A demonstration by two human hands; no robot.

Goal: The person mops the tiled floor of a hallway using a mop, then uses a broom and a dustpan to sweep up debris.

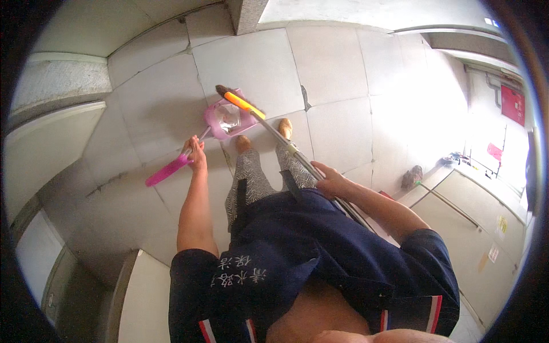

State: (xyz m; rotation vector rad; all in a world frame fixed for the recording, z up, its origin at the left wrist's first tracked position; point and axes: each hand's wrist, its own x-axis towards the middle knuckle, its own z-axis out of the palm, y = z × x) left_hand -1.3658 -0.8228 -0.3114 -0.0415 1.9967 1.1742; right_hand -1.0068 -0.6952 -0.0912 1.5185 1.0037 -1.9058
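Note:
My left hand (196,155) grips the thin metal handle of a pink long-handled dustpan (213,116), close to its bright pink grip (169,170). Some pale, clear-looking litter (228,118) lies in the pan. In my right hand (331,180) is the metal pole of a broom (274,132), its lower end reaching forward past my leg. The orange broom head (238,103) with dark bristles lies across the far side of the dustpan, in front of my shoes; whether the bristles touch the pan or the floor I cannot tell.
Large pale floor tiles (248,60) with dark cracked joints spread around my feet. Pale doors stand at the left (47,145). At the right are a white cabinet (467,214), a brown bag-like bundle (411,176), another long pole (450,203) and a red wall box (512,105).

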